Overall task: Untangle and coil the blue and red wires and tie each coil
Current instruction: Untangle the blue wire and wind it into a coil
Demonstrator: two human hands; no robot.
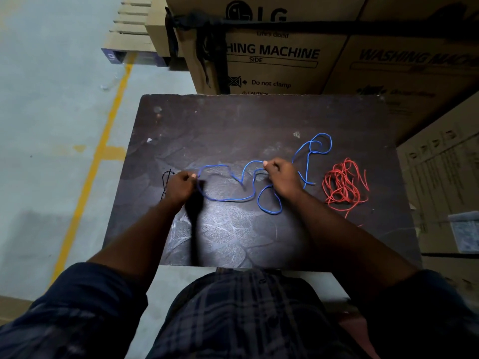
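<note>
A thin blue plastic-coated wire (225, 200) lay spread in loose bends across the middle of the dark, scuffed tabletop (233, 120), not yet coiled. The left hand (181, 183) had its fingers curled, thumb and forefinger pinching the wire near its left end. The right hand (282, 178) was likewise closed, pinching the same wire further along, so a wavy stretch hung between the two hands and dipped onto the tabletop. Past the right hand the wire ran on into a small knotted loop toward the far right, and another loop lay just in front of the right wrist. A loose tangle of thin red wire (342, 185) sat on the tabletop to the right of the blue one, apart from it and from both hands. Just left of the left hand lay a thin black strand (166, 182), too fine to make out clearly. Large brown cardboard boxes (272, 55) printed "WASHING MACHINE" stood behind the tabletop, and a yellow painted line (103, 141) crossed the grey floor to the left.
</note>
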